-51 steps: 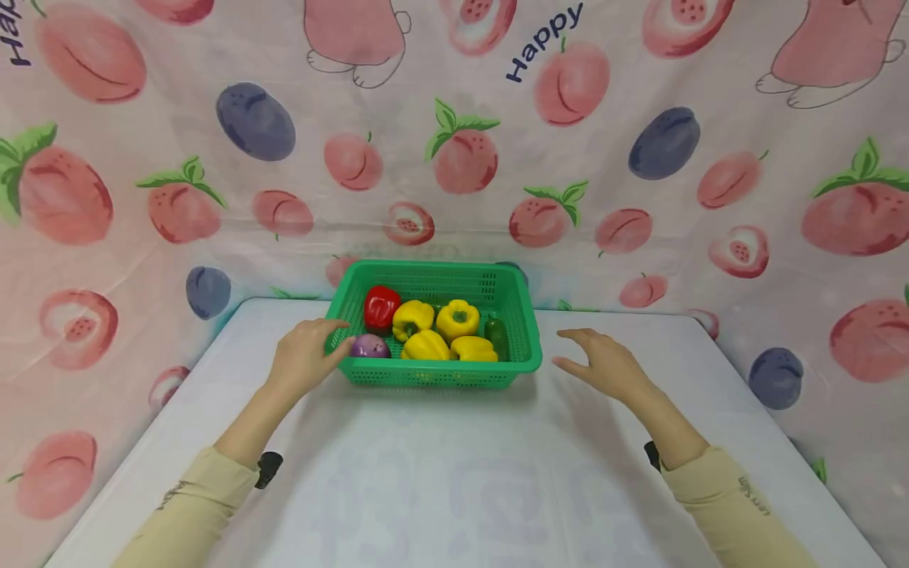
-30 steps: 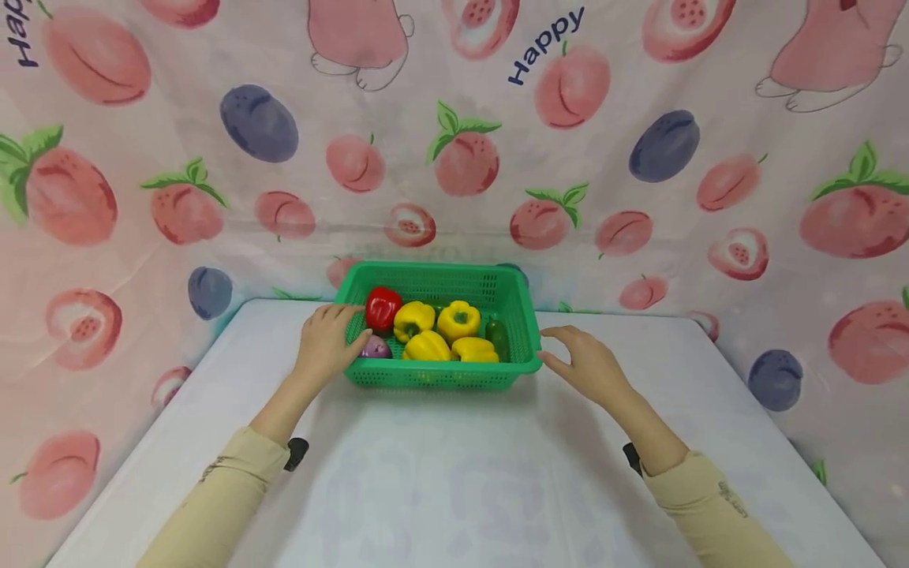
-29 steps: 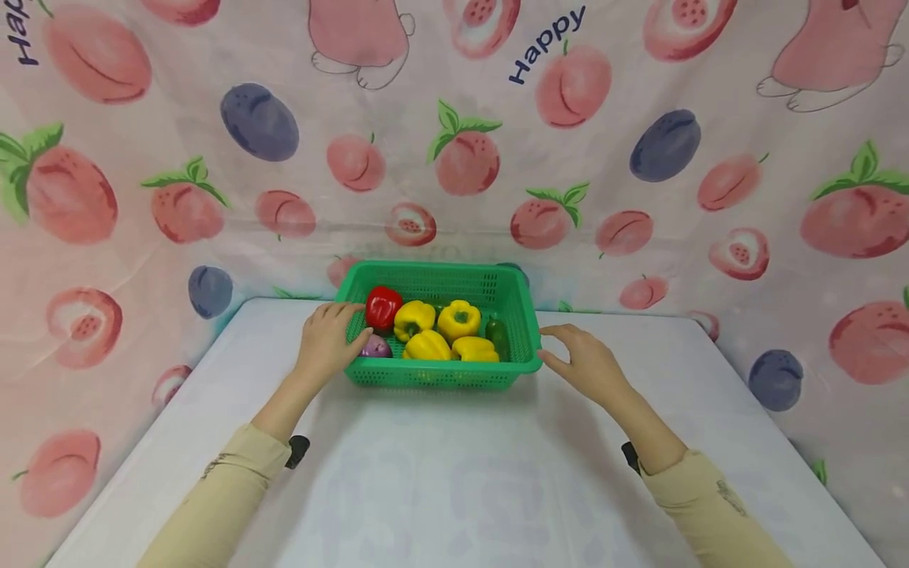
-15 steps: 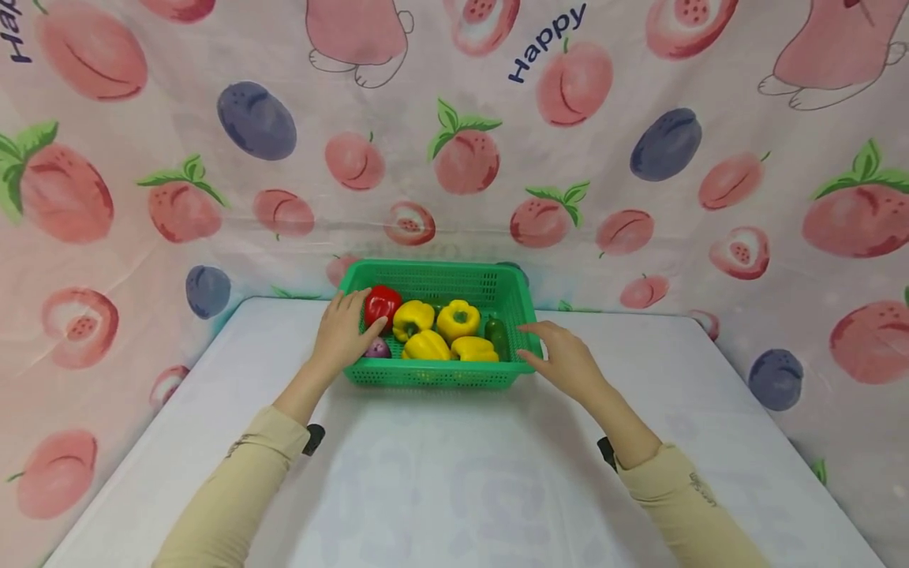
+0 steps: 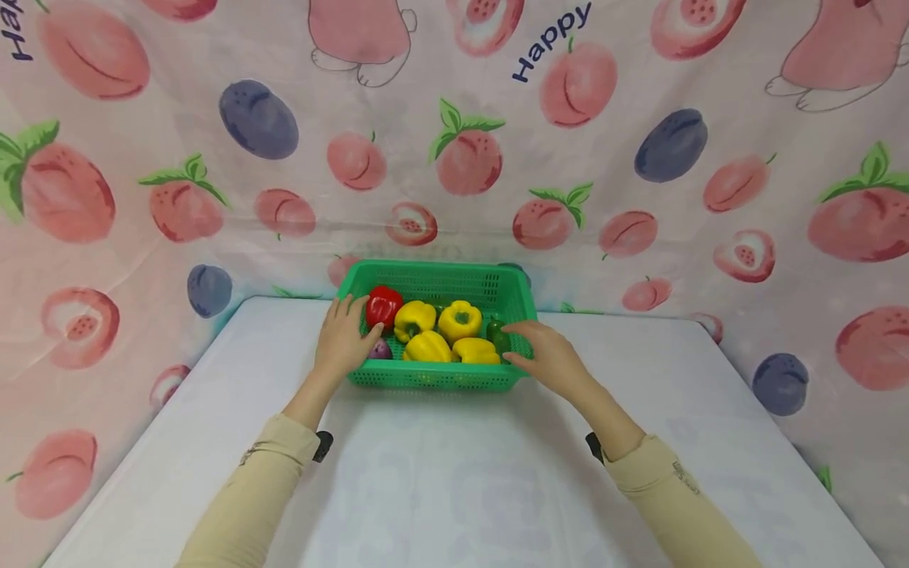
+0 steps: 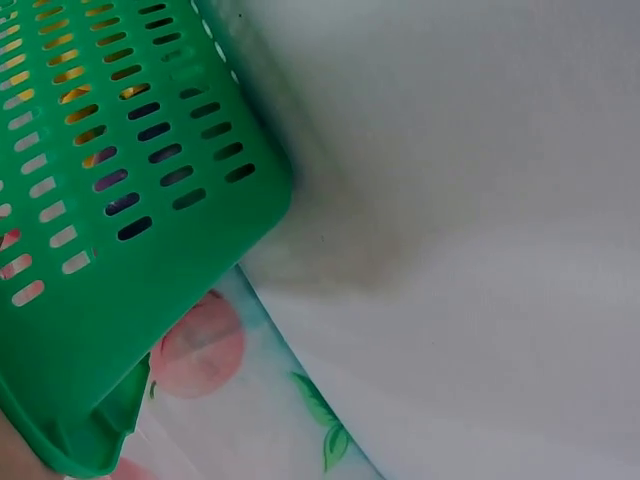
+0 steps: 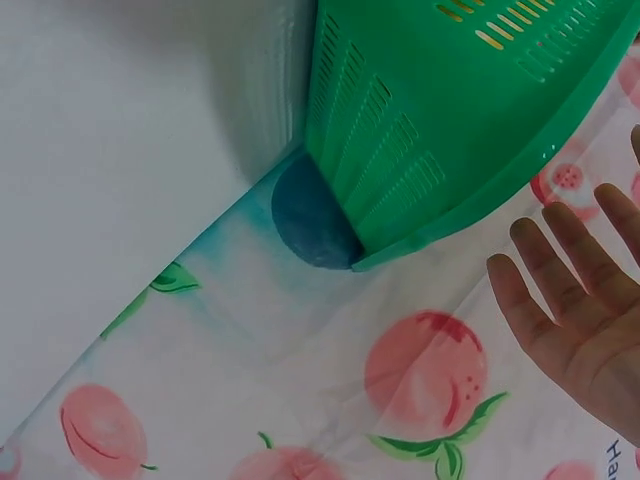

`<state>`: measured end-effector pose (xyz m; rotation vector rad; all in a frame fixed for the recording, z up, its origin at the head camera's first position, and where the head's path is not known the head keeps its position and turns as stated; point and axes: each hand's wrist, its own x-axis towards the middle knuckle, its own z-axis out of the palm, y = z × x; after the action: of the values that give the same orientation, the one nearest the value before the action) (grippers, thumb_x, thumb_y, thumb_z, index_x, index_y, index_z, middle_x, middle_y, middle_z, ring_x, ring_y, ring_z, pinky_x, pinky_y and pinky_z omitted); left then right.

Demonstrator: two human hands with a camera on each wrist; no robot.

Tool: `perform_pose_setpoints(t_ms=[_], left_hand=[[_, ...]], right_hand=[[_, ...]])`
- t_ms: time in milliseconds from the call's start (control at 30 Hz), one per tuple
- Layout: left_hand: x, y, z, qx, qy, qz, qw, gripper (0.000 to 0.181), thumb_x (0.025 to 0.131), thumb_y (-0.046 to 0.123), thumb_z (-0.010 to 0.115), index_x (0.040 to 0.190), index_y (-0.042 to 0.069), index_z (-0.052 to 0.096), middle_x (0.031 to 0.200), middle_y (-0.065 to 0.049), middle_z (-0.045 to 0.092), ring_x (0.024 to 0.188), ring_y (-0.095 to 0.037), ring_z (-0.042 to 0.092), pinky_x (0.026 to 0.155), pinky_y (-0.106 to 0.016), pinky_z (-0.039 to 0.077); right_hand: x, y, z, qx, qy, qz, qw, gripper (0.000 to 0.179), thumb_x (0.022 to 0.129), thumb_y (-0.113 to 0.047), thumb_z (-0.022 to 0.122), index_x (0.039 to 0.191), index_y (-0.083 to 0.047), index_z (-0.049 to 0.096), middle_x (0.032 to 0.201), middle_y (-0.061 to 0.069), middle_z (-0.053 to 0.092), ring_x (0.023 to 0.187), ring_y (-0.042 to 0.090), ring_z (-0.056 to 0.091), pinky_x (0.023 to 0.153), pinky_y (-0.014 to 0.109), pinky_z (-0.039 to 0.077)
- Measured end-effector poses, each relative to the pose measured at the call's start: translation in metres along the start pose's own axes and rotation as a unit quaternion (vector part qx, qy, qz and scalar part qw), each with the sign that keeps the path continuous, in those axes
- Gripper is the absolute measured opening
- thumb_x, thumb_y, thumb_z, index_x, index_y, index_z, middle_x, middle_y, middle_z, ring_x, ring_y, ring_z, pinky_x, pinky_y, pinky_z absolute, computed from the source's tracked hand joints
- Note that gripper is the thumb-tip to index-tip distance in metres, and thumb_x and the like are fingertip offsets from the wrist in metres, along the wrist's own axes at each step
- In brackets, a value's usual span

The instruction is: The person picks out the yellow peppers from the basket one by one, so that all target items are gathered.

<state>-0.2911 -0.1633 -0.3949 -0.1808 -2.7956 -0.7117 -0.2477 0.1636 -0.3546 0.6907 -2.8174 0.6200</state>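
A green plastic basket [image 5: 440,377] with slotted walls stands at the back of the white table. Inside it lie a red bell pepper [image 5: 384,308], several yellow bell peppers [image 5: 428,347], a round purple vegetable [image 5: 380,349] and a dark green cucumber-like vegetable [image 5: 498,334]. My left hand [image 5: 341,339] reaches over the left end, thumb close to the red pepper, partly covering the purple vegetable. My right hand [image 5: 550,355] hovers over the right end, fingertips beside the green vegetable. Its fingers [image 7: 560,240] are spread in the right wrist view. Neither hand grips anything.
The white tabletop [image 5: 440,473] spreads in front of the basket. Close behind rises a pink fruit-print cloth [image 5: 305,221], which also flanks both sides of the table. The basket's back wall stands near the table's rear edge.
Both hands have moved inward from beside the basket to over its ends, the left toward the red pepper, the right toward the green vegetable. Basket and vegetables stay in place.
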Motion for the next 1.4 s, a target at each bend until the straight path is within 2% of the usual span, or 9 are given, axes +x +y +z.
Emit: perform_pose_setpoints(t_ms=[233,533,700,867,1033,1400], left_hand=[[0.001,0.001,-0.001,-0.003,-0.003,-0.012,0.9999,0.058,0.094,0.034,0.052,0.141,0.003,0.037,0.149,-0.028,0.028,0.14,-0.048,0.015,0.115,-0.058,0.017],[0.001,0.001,-0.001,0.008,-0.016,-0.033,0.9993,0.059,0.094,0.034,0.052,0.141,0.002,0.037,0.149,-0.03,0.026,0.141,-0.048,0.012,0.117,-0.056,0.011],[0.001,0.003,-0.002,0.015,-0.032,-0.052,0.998,0.064,0.093,0.036,0.052,0.143,0.001,0.034,0.152,-0.031,0.018,0.141,-0.049,0.01,0.117,-0.056,0.01],[0.001,0.002,-0.001,0.018,-0.033,-0.056,0.9977,0.065,0.092,0.037,0.053,0.143,0.0,0.033,0.152,-0.033,0.016,0.141,-0.048,0.011,0.117,-0.056,0.011],[0.0,0.003,0.0,0.02,-0.045,-0.058,0.9971,0.067,0.093,0.037,0.051,0.143,-0.001,0.031,0.151,-0.034,0.014,0.142,-0.047,0.012,0.118,-0.055,0.011],[0.001,0.002,-0.002,0.026,-0.047,-0.059,0.9968,0.067,0.093,0.039,0.051,0.142,-0.004,0.033,0.151,-0.034,0.016,0.141,-0.047,0.013,0.117,-0.056,0.012]], right_hand=[[0.013,-0.001,0.0,-0.039,-0.015,-0.03,0.9987,0.04,0.084,-0.017,0.07,0.12,-0.002,0.061,0.121,0.017,0.062,0.108,0.034,0.061,0.087,0.046,0.053],[0.027,-0.005,-0.005,-0.063,-0.058,-0.029,0.9959,0.044,0.084,-0.021,0.071,0.122,-0.003,0.06,0.124,0.017,0.061,0.111,0.034,0.059,0.088,0.046,0.053],[0.037,-0.005,-0.005,-0.049,-0.109,-0.033,0.9923,0.051,0.082,-0.024,0.073,0.127,-0.005,0.057,0.128,0.018,0.058,0.112,0.034,0.058,0.091,0.048,0.052],[0.046,-0.001,-0.005,-0.042,-0.162,-0.054,0.9845,0.057,0.082,-0.024,0.074,0.13,-0.004,0.053,0.133,0.018,0.054,0.119,0.035,0.053,0.098,0.049,0.047],[0.053,0.0,-0.003,-0.029,-0.209,-0.058,0.9758,0.058,0.084,-0.023,0.071,0.133,-0.003,0.05,0.138,0.017,0.051,0.127,0.036,0.046,0.104,0.051,0.042],[0.063,0.005,0.008,-0.032,-0.233,-0.048,0.9707,0.055,0.084,-0.025,0.071,0.132,-0.006,0.051,0.138,0.015,0.051,0.127,0.034,0.047,0.105,0.05,0.041]])
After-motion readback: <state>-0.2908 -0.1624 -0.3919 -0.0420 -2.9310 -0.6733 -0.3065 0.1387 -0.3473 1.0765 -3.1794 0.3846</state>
